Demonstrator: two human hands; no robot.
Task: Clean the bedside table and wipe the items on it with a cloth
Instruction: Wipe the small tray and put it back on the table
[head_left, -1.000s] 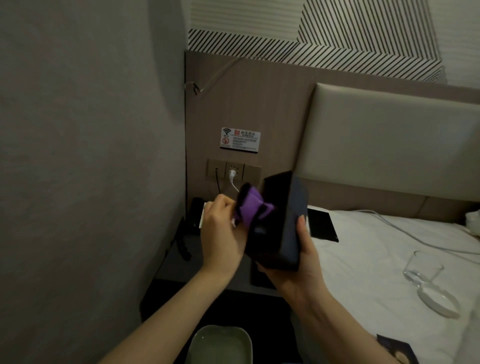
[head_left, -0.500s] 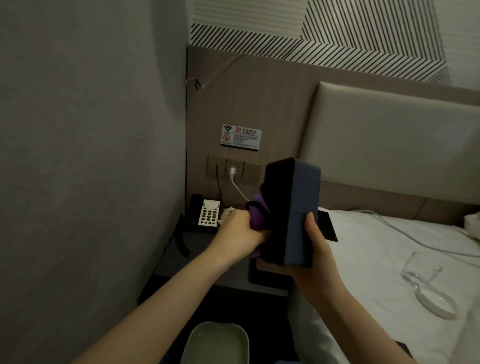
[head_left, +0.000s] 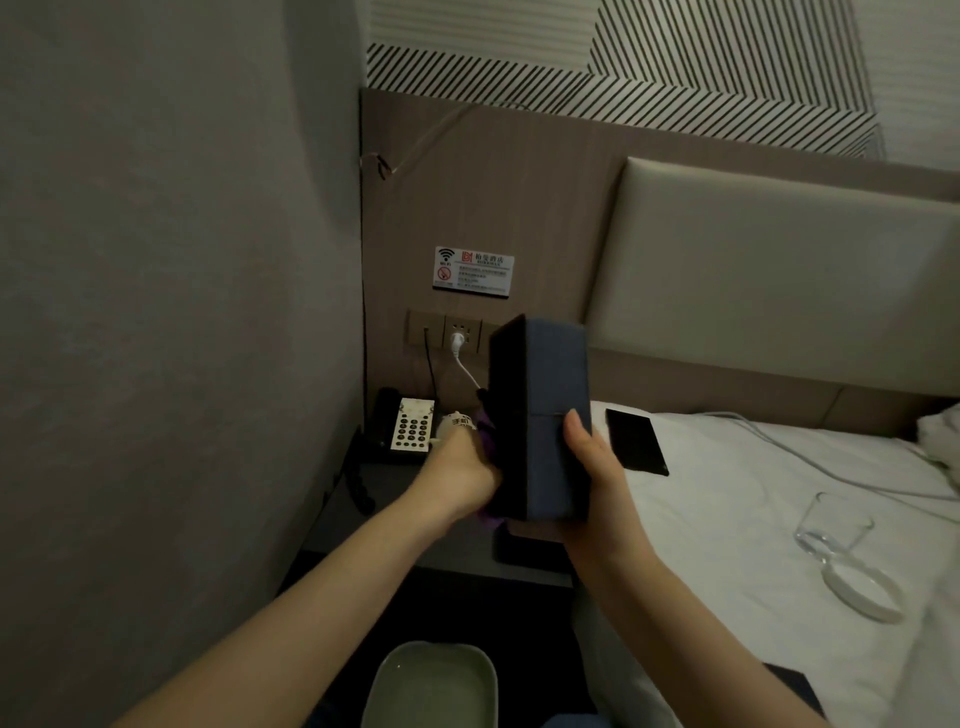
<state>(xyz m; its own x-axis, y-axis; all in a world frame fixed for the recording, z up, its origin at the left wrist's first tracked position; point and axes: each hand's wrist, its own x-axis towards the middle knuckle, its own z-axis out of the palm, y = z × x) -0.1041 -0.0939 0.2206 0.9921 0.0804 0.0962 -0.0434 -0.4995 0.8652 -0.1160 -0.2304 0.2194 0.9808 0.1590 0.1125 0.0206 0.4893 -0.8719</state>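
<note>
My right hand (head_left: 595, 483) grips a dark blue box (head_left: 550, 415) and holds it upright above the bedside table (head_left: 395, 535). Against the box's black left face, my left hand (head_left: 457, 470) presses a purple cloth (head_left: 487, 434), which is mostly hidden between hand and box. On the table's far left corner stand a black telephone (head_left: 400, 426) with a white keypad and a small white object (head_left: 457, 422).
A pale green basin (head_left: 431, 686) sits below the table. On the white bed (head_left: 753, 519) lie a black phone (head_left: 636, 441), a glass (head_left: 831, 530), a clear lid (head_left: 862, 592) and a white cable (head_left: 810, 457). A grey wall closes the left side; sockets (head_left: 452, 332) are behind.
My left hand with the cloth has slid down the box's left face, from near its top to its lower part. The box has risen slightly and turned more upright.
</note>
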